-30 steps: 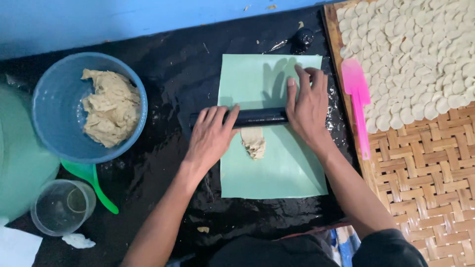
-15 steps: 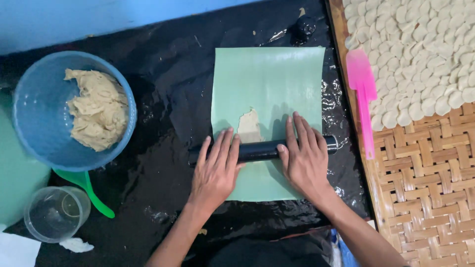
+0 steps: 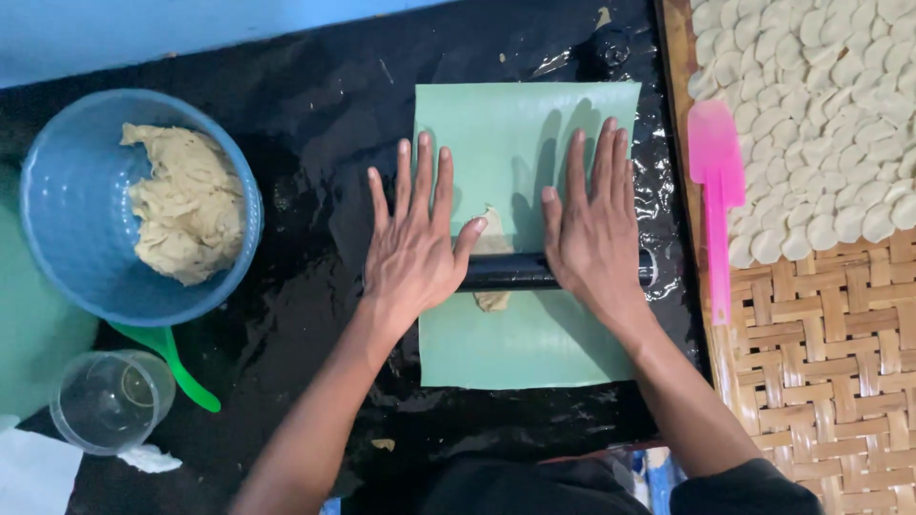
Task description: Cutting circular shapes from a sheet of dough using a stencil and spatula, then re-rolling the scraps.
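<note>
Left hand (image 3: pixel 415 243) and right hand (image 3: pixel 593 234) lie flat, fingers spread, grasping nothing, palms pressing the black roller (image 3: pixel 510 272) evenly. Dough piece (image 3: pixel 492 246) sits beneath it on the green sheet (image 3: pixel 520 339), keeping it off the black tabletop (image 3: pixel 315 124).

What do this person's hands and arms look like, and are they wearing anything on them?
Both hands are bare: no gloves, rings or watch show on the left hand or the right hand. The forearms are bare too. A dark sleeve covers the right upper arm at the bottom edge; no sleeve is in view on the left arm. The fingers are long, with short nails.
</note>
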